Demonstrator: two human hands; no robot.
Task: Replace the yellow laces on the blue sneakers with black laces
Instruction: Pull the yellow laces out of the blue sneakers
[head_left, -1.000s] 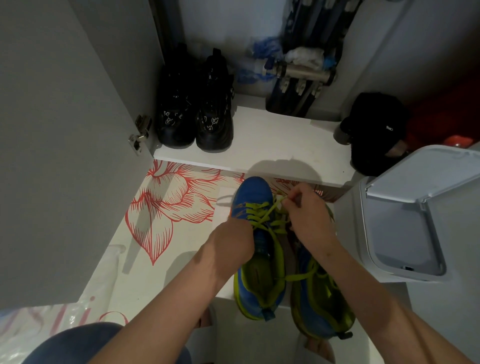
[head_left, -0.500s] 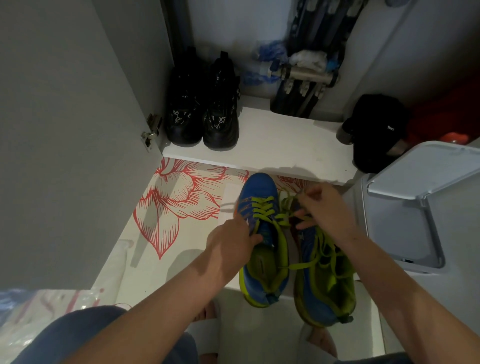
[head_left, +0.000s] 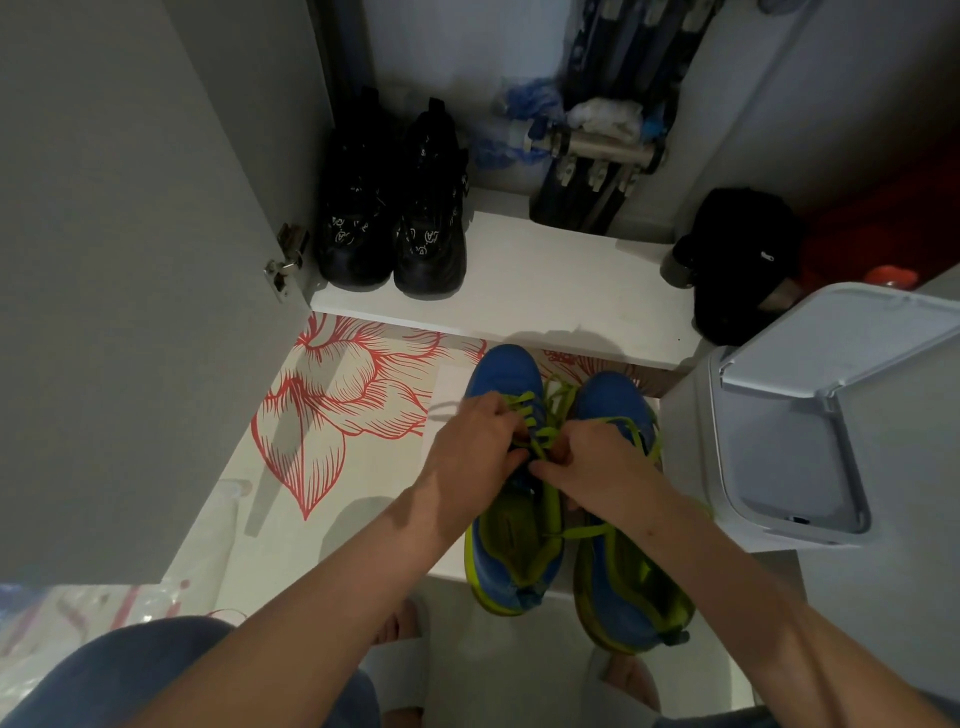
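At far left we see a grey cabinet door (head_left: 130, 260) standing open, and beside it a pair of black boots (head_left: 395, 218) on a white shelf (head_left: 550, 280). Below them a mat with red flowers (head_left: 337, 405) covers the floor. Our left hand (head_left: 475, 447) curls its fingers round the yellow laces (head_left: 540, 432) over the first blue sneaker (head_left: 506, 371), which lies toe-away at the mat's edge. Our right hand (head_left: 602, 467) meets it there, thumb and fingers pinching the same laces. The second blue sneaker (head_left: 608, 395) lies just beside the first, partly under our right wrist. Further right sit a black cap (head_left: 743, 260) and a white bin (head_left: 831, 415).
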